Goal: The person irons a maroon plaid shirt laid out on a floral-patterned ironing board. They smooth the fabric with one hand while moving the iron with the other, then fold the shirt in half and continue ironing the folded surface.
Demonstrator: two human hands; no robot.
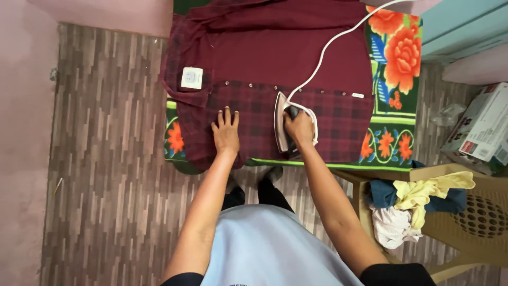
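Note:
A dark maroon shirt [275, 58] with a checked front panel lies spread on a green blanket with orange flowers [399, 63]. My right hand [299, 128] grips the handle of a white electric iron [282, 123] that rests on the checked panel. The iron's white cord [330, 45] runs up and off to the right. My left hand [226, 131] lies flat, fingers spread, on the checked cloth just left of the iron. A small white tag [191, 78] sits on the shirt's left side.
A tan plastic chair [476, 217] at the right holds a heap of yellow, blue and white clothes [410, 204]. A cardboard box [484, 130] stands behind it. Wood-pattern flooring [106, 159] lies to the left, a pink wall [24, 132] beyond.

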